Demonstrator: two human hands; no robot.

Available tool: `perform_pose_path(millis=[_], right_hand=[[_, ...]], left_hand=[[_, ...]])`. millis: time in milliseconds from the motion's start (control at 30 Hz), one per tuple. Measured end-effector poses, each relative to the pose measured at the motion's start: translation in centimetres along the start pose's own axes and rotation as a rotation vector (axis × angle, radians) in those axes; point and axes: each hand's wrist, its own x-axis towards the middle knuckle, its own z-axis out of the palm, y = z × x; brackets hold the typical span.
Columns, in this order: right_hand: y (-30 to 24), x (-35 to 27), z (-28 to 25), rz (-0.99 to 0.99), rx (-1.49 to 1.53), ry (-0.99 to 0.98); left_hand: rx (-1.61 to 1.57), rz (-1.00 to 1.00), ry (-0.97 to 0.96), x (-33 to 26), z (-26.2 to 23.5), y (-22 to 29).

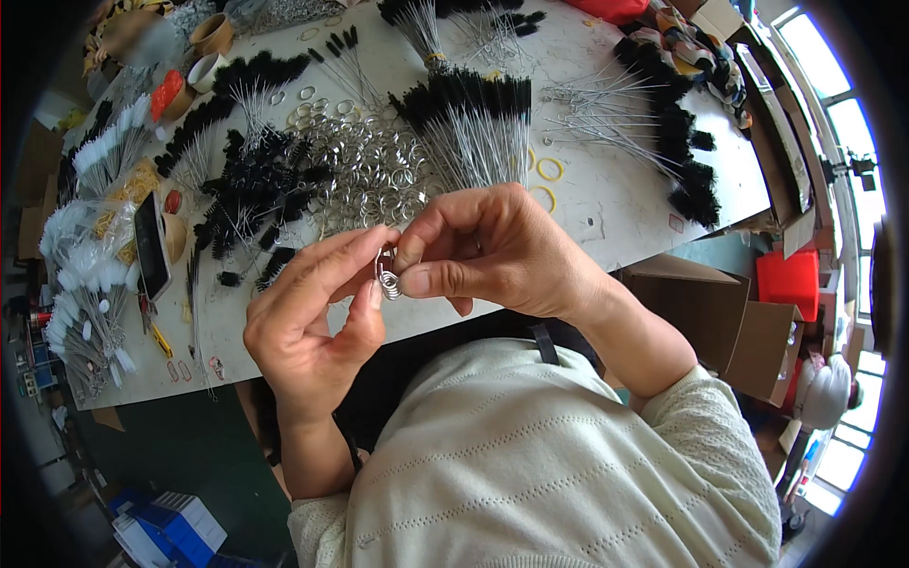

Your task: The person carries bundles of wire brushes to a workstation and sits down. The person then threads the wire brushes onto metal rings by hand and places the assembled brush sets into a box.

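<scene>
Close together over the table's near edge, my left hand (308, 317) and my right hand (507, 251) pinch a small cluster of shiny metal rings (389, 285) between thumbs and fingertips. A thin piece of bent wire rises from the rings at the left fingertips; its upper end is partly hidden. Just beyond my fingers lies a heap of loose metal rings (365, 166). Behind my right hand stands a thick bundle of black-bristled wire brushes (469, 133). More black brushes (251, 175) are piled to the left of the rings.
White-bristled brushes (80, 251) fill the table's left side, near a phone (151, 248) and a yellow cutter (162, 341). Black brushes (663, 114) fan out at the right. Yellow bands (549, 169) lie beyond my right hand. An open cardboard box (686, 308) and red bin (788, 282) stand right.
</scene>
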Motion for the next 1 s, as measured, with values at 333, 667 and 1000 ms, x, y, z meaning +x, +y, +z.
perform_pose_path(millis=[333, 667, 1000], right_hand=[[2.9, -0.7, -4.0, -0.233, -0.509, 0.166], [0.4, 2.6, -28.3, -0.189, -1.412, 0.600], [-0.9, 2.8, -31.3, -0.081, -1.801, 0.055]], left_hand=[[-0.225, -0.207, 0.005, -1.9, -1.8, -0.5], [-0.028, -0.363, 0.430, -6.1, -5.5, -0.6], [-0.099, -0.395, 0.485, -6.8, -5.9, -0.6]])
